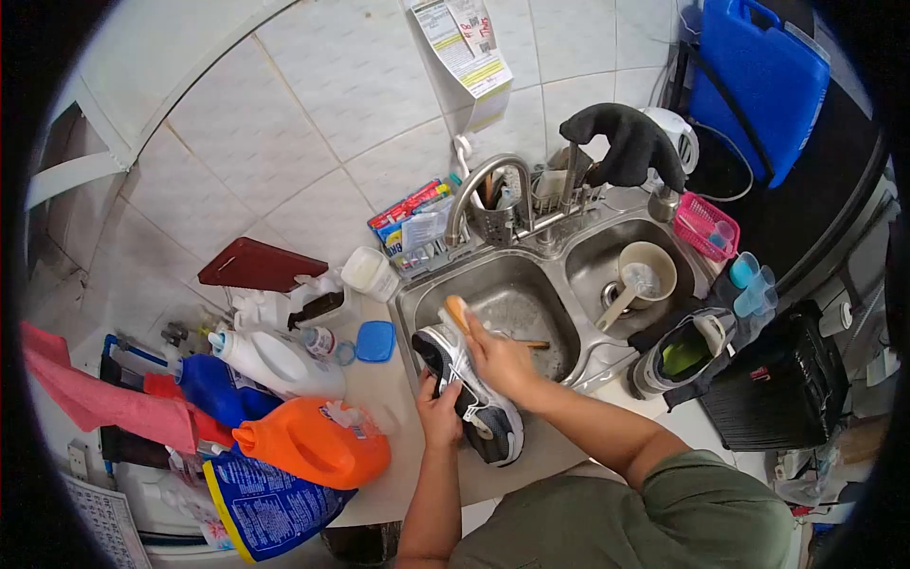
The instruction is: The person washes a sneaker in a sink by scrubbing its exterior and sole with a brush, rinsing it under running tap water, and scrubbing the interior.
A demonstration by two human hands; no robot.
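A black, white and grey sneaker [491, 417] is tilted over the front rim of the left sink basin [526, 284]. My left hand [441, 410] grips its side, fingers wrapped around it. In my right hand [500, 360] is a scrub brush with an orange-brown back [457, 311], pressed against the upper part of the shoe. The bristles are mostly hidden. Inside the basin, a brown handle [533, 344] lies beyond my right hand, its other end out of sight. To the right, another shoe [684, 353] rests on the counter, its opening facing up.
A beige dipper [647, 275] sits in the right basin. A faucet [493, 175] arches over the left basin. Detergent bottles, including an orange jug [318, 444], crowd the left counter beside a blue lid [375, 341]. A pink basket [706, 228] and plastic cups [755, 289] stand at right.
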